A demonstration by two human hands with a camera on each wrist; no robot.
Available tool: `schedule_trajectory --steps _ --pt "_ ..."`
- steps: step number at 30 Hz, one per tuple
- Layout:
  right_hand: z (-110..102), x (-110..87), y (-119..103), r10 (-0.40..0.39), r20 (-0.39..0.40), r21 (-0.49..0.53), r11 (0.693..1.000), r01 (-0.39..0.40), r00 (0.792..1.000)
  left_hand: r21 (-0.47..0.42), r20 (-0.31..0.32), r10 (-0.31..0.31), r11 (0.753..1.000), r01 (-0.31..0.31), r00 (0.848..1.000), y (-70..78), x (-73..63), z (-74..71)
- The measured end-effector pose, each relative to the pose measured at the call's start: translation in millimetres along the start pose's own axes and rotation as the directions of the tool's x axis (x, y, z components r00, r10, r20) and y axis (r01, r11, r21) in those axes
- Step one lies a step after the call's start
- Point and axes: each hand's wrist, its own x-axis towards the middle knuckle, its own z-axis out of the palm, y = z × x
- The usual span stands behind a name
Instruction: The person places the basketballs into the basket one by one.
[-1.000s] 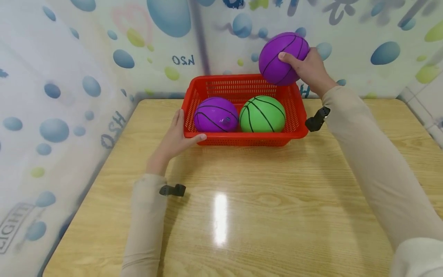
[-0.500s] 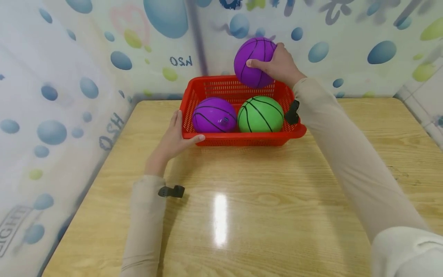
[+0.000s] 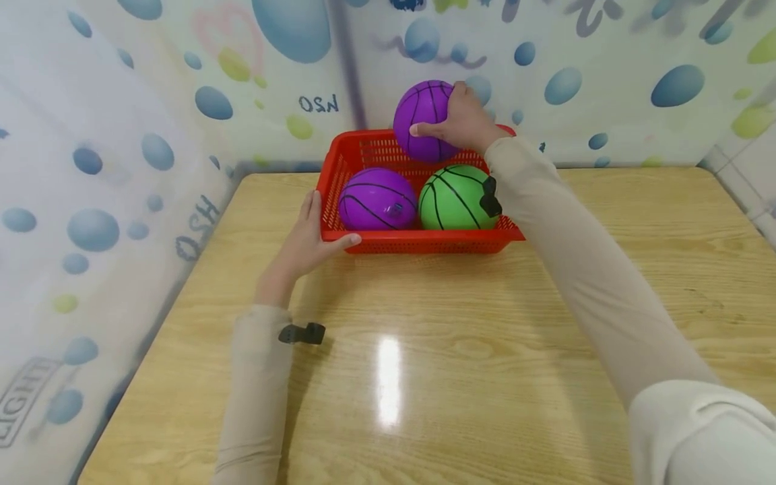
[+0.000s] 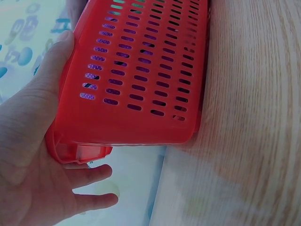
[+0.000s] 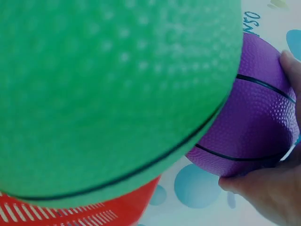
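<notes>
My right hand (image 3: 463,121) grips a purple ball (image 3: 421,118) with black seam lines, thumb on its near side and fingers over its far right side. It holds the ball above the back of a red plastic basket (image 3: 424,242). Inside, at the left, lies another purple ball (image 3: 377,200); a green ball (image 3: 455,199) sits beside it at the right. My left hand (image 3: 306,236) holds the basket's front left corner, thumb along the front rim and fingers at the left end. In the right wrist view the green ball (image 5: 108,89) looms large before the held purple ball (image 5: 254,108).
The basket stands on a wood-grain table (image 3: 436,350), close to the back wall (image 3: 582,81) printed with blue and green ovals. Another patterned wall (image 3: 91,175) bounds the left side. Each wrist wears a black strap with a small camera (image 3: 312,333).
My right hand has carried the purple ball leftward and slightly down, from the basket's back right corner to above its back middle. My left hand has stayed at the corner.
</notes>
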Motion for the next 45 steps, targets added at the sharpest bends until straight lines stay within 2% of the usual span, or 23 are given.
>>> schedule_trajectory --steps 16,21,26,30,35,40,45 --pt "7.8 -8.6 -3.0 -0.112 0.113 -0.150 0.980 0.128 0.987 -0.005 0.012 0.015 1.000 -0.015 1.000 2.9 2.6 2.7" --pt "1.4 -16.7 1.2 -0.141 0.139 -0.091 0.984 0.155 0.980 -0.003 0.024 0.011 1.000 -0.011 1.000 -0.3 1.9 3.2" --pt "-19.0 -33.3 13.6 -0.098 0.145 0.019 0.995 0.096 0.985 -0.011 0.015 0.006 1.000 -0.006 1.000 -3.7 -1.2 0.4" --pt "-36.0 -49.7 39.6 -0.048 0.122 0.066 0.997 0.040 0.991 -0.008 0.011 -0.002 1.000 0.002 1.000 -6.5 -3.1 -2.0" --pt "-52.5 -72.1 89.1 0.031 0.091 0.051 0.998 -0.035 0.995 0.002 0.011 -0.001 1.000 0.001 1.000 -9.4 -4.1 -4.0" --pt "-68.7 -89.9 135.6 0.071 0.079 -0.065 0.996 -0.066 0.994 0.001 -0.013 -0.003 1.000 0.003 1.000 -12.8 -4.4 -5.9" --pt "-78.7 -109.0 184.1 0.056 0.050 -0.192 0.980 -0.046 0.997 0.049 -0.112 0.093 0.995 -0.088 0.989 -15.0 -3.0 -6.0"
